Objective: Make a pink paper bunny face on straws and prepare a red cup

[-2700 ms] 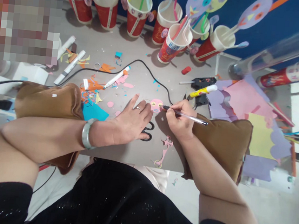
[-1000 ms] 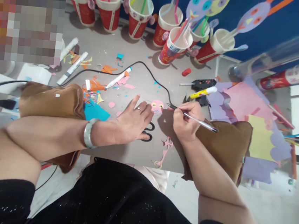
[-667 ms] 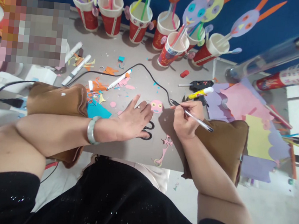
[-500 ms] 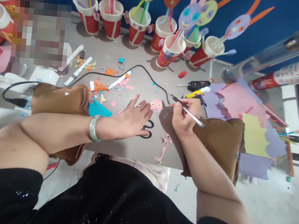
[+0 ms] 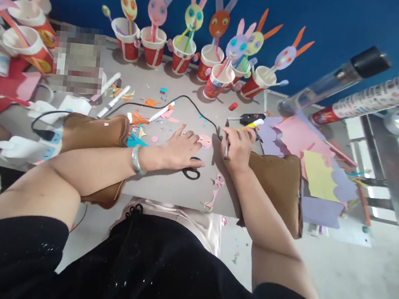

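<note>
My left hand lies flat on the grey table with its fingers spread, a ring on one finger. Its fingertips reach the edge of a small pink paper face with yellow eyes. Black-handled scissors lie partly beneath my left thumb. Right of the paper face, my right hand is closed around a pen, which stands steeply, partly hidden by the fingers. A yellow marker and a black glue gun lie just beyond that hand. Pink paper offcuts rest near the table's front edge.
Paper cups with rabbit faces on straws line the blue wall. Brown cushions sit under both forearms. A black cable crosses the table among paper scraps and markers. Coloured paper sheets and a clear tube are at right.
The pen in my right hand has swung from a slant to nearly upright. My left hand stays flat beside the paper face. The whole view has shifted, showing more of the wall.
</note>
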A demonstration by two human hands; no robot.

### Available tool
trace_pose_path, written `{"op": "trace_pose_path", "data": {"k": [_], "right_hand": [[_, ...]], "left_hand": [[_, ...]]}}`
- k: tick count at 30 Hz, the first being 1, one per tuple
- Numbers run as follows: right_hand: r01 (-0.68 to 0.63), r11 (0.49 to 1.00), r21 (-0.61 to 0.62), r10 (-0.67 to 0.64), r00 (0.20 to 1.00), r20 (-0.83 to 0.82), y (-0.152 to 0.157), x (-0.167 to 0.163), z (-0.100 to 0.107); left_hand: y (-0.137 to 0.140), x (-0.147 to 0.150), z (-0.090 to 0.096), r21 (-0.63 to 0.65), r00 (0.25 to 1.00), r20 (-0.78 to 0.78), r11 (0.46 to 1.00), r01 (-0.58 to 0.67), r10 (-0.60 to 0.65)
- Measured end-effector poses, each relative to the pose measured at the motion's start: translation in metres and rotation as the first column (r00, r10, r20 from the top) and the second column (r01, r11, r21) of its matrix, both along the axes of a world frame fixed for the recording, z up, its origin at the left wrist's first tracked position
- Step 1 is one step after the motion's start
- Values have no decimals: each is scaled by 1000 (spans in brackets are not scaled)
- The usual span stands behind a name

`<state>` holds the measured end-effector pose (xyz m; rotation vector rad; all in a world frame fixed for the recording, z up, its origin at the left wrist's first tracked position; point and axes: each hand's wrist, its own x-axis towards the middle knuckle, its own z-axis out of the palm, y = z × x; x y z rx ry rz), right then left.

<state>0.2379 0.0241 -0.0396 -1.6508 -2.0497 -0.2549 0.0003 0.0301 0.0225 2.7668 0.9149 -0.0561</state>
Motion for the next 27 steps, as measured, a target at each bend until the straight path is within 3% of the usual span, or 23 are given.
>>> {"op": "trace_pose_path", "data": {"k": [3,8,12,16,18,23,27], "right_hand": [[28,997,-75,-22,996,81,0,-1,0],[60,993,-107,-44,989,139,-1,-3,1],[51,992,-115,-31,984,176,-1,-1,1],[48,993,-111,-25,980,199,0,0,-1],[43,994,-104,-22,979,201,0,1,-2],[20,992,-126,6,979,203,-1,5,-4],[26,985,-168,7,982,191,-1,7,-5]], "left_hand": [[14,0,3,-58,992,93,995,-82,87],[32,-2,-2,-30,945,245,976,-216,217],[30,0,-5,4,936,266,971,-240,231],[43,-7,5,29,909,316,955,-295,271],[60,-20,14,24,857,369,918,-396,360],[99,-62,30,-87,646,449,750,-656,617],[101,-71,31,-155,621,346,696,-701,703]]}}
